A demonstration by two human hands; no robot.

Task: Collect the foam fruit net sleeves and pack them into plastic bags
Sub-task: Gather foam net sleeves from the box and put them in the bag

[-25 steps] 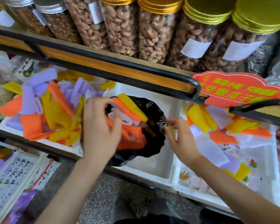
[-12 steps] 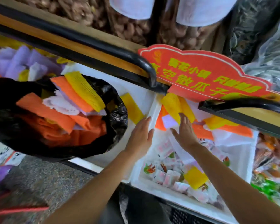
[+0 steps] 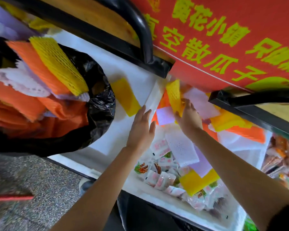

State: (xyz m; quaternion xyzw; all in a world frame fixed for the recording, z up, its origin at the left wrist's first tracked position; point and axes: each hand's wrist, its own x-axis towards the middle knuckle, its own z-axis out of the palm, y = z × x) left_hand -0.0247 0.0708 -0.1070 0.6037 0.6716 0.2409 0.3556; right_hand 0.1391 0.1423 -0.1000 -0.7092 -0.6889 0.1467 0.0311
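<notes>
A black plastic bag (image 3: 100, 104) sits at the left in a white foam box (image 3: 123, 67), stuffed with orange, yellow and white foam net sleeves (image 3: 57, 64). One yellow sleeve (image 3: 125, 97) lies loose in that box. My left hand (image 3: 141, 129) is flat with straight fingers against the wall between the two boxes. My right hand (image 3: 188, 115) reaches into the right foam box (image 3: 173, 204) and grips a yellow sleeve (image 3: 173, 95) among purple, white, orange and yellow sleeves.
A red sign with yellow-green characters (image 3: 223, 39) hangs over the right box. Black shelf rails (image 3: 140, 30) run above both boxes. Small snack packets (image 3: 158, 174) fill the right box's bottom. Speckled floor (image 3: 40, 189) lies below left.
The view has moved closer to the right box. My right hand has closed its fingers round a yellow sleeve; before, it lay flat on the pile. My left hand stays on the box wall.
</notes>
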